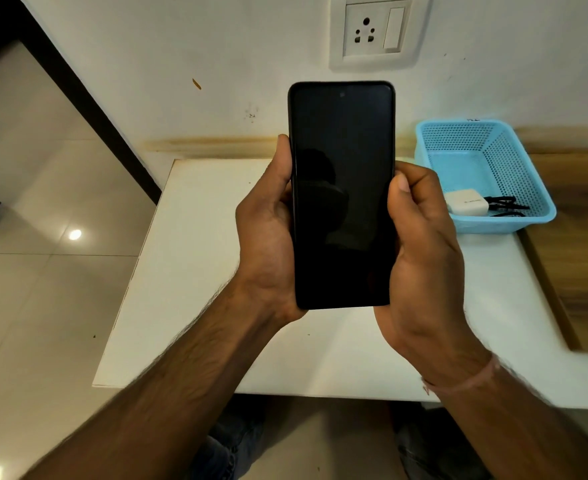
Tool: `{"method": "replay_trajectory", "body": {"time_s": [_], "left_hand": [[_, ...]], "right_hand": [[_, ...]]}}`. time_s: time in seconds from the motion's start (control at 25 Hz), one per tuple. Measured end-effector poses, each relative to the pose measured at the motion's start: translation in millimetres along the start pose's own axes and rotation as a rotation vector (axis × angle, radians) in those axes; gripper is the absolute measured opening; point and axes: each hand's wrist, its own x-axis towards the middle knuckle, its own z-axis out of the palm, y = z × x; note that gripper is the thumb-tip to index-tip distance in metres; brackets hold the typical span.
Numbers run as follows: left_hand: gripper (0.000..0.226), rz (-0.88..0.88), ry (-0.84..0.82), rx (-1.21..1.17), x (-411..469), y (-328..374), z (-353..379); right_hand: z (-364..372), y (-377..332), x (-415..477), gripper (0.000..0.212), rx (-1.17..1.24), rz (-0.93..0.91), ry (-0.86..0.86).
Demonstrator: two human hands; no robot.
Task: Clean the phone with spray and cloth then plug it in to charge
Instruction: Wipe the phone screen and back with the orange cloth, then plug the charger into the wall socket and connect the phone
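Phone [342, 202] gripped by left hand [268, 237] and right hand [424, 244], white table [199, 271], tiled floor [43, 174]

A white table [199, 271] is being backed by a marked white wall [181, 46], where a socket plate [375, 29] is being carried. Light is being reflected in bright spots [75, 234] by glossy pale floor tiles [43, 168]. The table is being flanked on the right by a wooden surface [579, 271], the wall bordered on the left by a dark strip [88, 98]
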Motion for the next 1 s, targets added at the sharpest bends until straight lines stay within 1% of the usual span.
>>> {"method": "replay_trajectory", "body": {"time_s": [0.16, 0.36, 0.44, 0.64, 0.72, 0.8, 0.88, 1.0], "left_hand": [[0.062, -0.035, 0.012, 0.002, 12.0, -10.4, -6.9], [0.061, -0.069, -0.066, -0.073, 27.6, -19.2, -16.5], [0.065, -0.067, -0.064, -0.066, 33.3, -23.6, -19.9], [0.061, -0.033, 0.047, -0.029, 46.5, -31.4, -29.2], [0.061, -0.035, 0.106, -0.001, 52.4, -31.8, -33.5], [0.060, -0.053, 0.190, 0.086, 57.8, -33.6, -37.3], [0.055, -0.093, 0.292, 0.207, 63.3, -37.9, -41.2], [0.050, -0.132, 0.396, 0.384, 73.7, -44.8, -48.5]], "right_hand": [[-2.5, 15.1, 7.9, 0.029, -0.038, 0.040, 0.035], [-5.2, 29.7, 18.4, 0.026, -0.099, 0.058, 0.042], [-6.8, 36.4, 22.1, 0.023, -0.112, 0.059, 0.037], [-7.0, 52.8, 33.0, 0.020, -0.115, 0.099, 0.003], [-7.1, 59.9, 39.6, 0.019, -0.156, 0.116, 0.036], [-9.0, 68.3, 47.4, 0.020, -0.235, 0.176, 0.105], [-11.9, 78.8, 53.6, 0.021, -0.285, 0.279, 0.165], [-16.5, 93.7, 59.5, 0.023, -0.363, 0.374, 0.212]]}}
